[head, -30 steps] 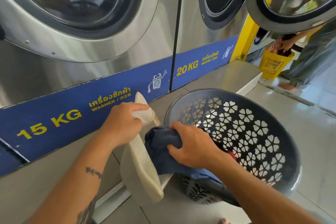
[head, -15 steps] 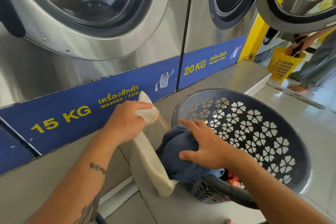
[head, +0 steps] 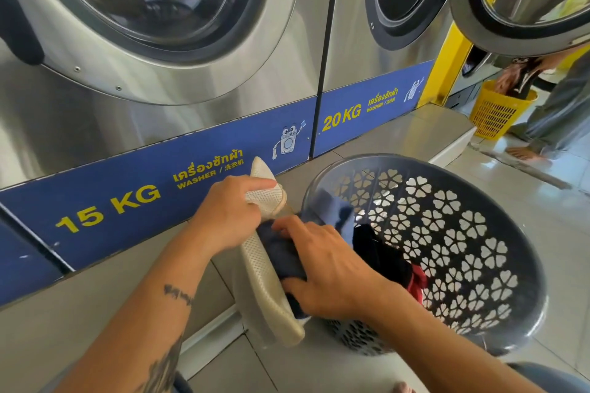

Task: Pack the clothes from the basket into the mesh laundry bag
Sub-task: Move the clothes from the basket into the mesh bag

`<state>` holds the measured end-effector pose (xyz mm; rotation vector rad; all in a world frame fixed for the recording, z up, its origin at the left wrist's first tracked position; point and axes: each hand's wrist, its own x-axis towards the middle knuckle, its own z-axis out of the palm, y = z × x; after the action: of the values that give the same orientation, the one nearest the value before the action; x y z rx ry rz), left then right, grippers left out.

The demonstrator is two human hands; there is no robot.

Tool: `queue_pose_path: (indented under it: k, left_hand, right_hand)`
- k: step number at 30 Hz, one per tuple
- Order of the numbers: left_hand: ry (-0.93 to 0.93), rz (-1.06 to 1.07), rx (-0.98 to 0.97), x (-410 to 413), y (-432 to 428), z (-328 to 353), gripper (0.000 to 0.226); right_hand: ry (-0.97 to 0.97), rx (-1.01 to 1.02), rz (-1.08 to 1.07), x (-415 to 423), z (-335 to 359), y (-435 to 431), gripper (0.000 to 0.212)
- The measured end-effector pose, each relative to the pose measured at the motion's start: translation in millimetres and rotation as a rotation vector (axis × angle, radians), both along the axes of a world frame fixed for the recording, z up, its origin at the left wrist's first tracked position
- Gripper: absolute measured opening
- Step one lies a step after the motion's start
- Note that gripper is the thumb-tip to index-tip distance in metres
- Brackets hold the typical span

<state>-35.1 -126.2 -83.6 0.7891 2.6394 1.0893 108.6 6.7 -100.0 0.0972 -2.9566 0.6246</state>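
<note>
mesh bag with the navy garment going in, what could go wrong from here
1. The left hand grips the mesh bag at one edge only, so its mouth may sag shut and the navy garment held by the right hand could slip to the floor.
2. A blue cloth drapes over the basket rim; if it belongs to that garment, it might catch there.

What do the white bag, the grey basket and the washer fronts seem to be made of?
White bag: soft mesh, likely synthetic, matte; fine grid of holes shows.
Grey basket: moulded plastic, slight sheen; flower-shaped cut-outs, smooth rim.
Washer front: probably brushed stainless steel; silvery, streaky reflections.
</note>
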Motion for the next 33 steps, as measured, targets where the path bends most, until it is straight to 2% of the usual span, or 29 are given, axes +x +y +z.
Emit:
queue_pose_path:
  k: [3,5,7,9,14,18,23,26,30,33]
  left_hand:
    - [-0.004,-0.002,-0.037,0.2,-3.5,-4.0,0.066]
    - [-0.017,-0.017,-0.07,3.2,-4.3,-5.4,0.066]
    - [-0.032,-0.033,-0.077,6.2,-3.1,-5.2,0.066]
    - [-0.039,-0.044,-0.072,7.7,-1.2,-4.4,0.066]
    - [-0.043,-0.045,-0.069,11.2,0.4,-4.1,0.066]
    - [-0.045,-0.034,-0.072,12.1,-0.6,-6.1,0.069]
    - [-0.068,-0.01,-0.099,11.2,-6.0,-9.0,0.072]
    - [-0.094,-0.012,-0.084,14.2,-12.4,-8.9,0.071]
    - [-0.21,-0.005,0.061,27.0,-24.6,-6.7,0.07]
    - [-0.334,0.012,0.201,39.6,-34.3,-6.5,0.067]
  right_hand:
    - [0.011,0.035,-0.066,-1.0,-11.3,20.5,0.068]
    - [-0.111,0.042,-0.156,-0.5,-21.6,37.6,0.076]
    - [-0.237,-0.102,-0.171,-0.3,-29.8,48.0,0.071]
    - [-0.225,-0.173,-0.165,-1.2,-37.2,48.9,0.062]
    - [0.015,0.072,-0.209,-11.0,-42.8,39.2,0.043]
    - [0.177,0.218,-0.102,-15.2,-47.5,34.4,0.028]
    - [0.142,0.187,0.028,-15.0,-41.4,27.7,0.042]
    - [0.084,0.159,0.091,-6.2,-35.1,16.2,0.041]
    - [-0.068,0.275,0.125,6.8,-32.3,12.7,0.038]
    - [-0.099,0.336,0.102,15.6,-29.2,16.1,0.045]
